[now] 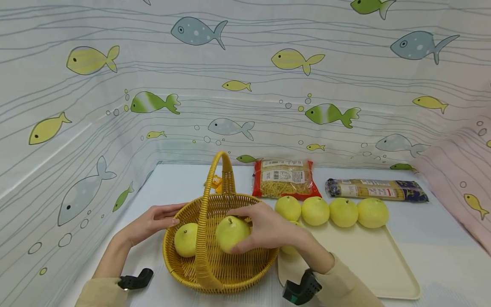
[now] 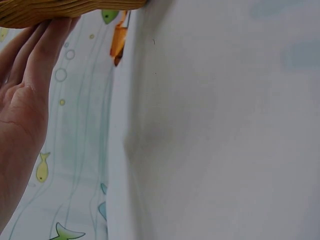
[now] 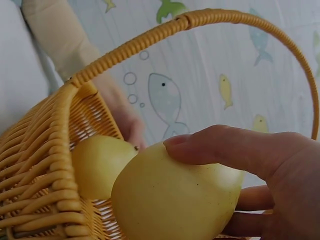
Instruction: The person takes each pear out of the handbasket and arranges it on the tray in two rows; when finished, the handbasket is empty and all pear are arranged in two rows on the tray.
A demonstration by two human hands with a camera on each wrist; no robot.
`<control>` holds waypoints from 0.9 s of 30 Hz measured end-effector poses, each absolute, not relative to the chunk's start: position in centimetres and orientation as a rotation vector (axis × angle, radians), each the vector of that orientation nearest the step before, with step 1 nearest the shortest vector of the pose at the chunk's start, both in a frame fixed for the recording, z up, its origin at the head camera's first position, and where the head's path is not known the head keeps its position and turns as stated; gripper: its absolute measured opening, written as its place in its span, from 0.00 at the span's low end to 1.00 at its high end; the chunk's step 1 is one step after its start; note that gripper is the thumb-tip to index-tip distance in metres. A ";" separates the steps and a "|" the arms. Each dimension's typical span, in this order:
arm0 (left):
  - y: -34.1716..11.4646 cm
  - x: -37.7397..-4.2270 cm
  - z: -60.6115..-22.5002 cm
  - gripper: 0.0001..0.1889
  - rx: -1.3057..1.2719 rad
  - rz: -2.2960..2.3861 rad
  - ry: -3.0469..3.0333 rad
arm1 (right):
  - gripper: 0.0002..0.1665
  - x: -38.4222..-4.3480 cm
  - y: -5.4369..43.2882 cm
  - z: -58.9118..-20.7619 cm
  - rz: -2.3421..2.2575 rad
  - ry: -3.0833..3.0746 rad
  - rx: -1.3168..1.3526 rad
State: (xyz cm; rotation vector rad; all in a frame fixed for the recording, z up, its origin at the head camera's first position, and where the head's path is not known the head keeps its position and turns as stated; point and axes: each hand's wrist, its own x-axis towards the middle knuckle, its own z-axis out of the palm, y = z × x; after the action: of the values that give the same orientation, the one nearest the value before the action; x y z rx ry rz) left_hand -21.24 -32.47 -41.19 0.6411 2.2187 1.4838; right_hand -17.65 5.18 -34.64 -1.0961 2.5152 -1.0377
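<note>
In the head view my right hand [image 1: 266, 226] grips a round yellow-green melon [image 1: 232, 233] with a short stem, thumb on one side and fingers on the other. The melon is inside the opening of a woven wicker basket [image 1: 245, 273], to the right of its tall arched handle. Left of the handle, a second melon [image 1: 186, 241] lies in the basket. My left hand [image 1: 153, 219] rests against the basket's left rim with its fingers straight. Its fingers [image 2: 47, 52] touch the outside of the wicker in the left wrist view.
Right of the basket is a cream tray [image 1: 368, 260], with several melons [image 1: 343, 212] in a row along its far edge and another partly hidden by my right arm. Behind lie a red-edged pasta bag [image 1: 284, 179], a long noodle packet [image 1: 377, 189] and a small orange item [image 1: 216, 183].
</note>
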 end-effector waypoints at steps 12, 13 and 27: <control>-32.5 -21.1 -41.2 0.28 0.630 1.492 2.223 | 0.42 -17.0 6.4 -33.1 -1.168 2.555 -1.099; -32.5 -21.1 -41.2 0.28 0.629 1.490 2.227 | 0.42 -17.0 6.5 -33.0 -1.173 2.553 -1.099; -32.6 -21.2 -41.2 0.28 0.652 1.480 2.226 | 0.43 -17.0 7.9 -31.8 -1.219 2.612 -1.038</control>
State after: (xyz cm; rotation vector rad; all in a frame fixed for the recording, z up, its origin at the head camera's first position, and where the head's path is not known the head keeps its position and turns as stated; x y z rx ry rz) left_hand -21.21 -32.56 -41.22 0.6522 2.2264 1.4803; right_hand -16.97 7.88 -31.76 -1.0380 2.6117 -1.2194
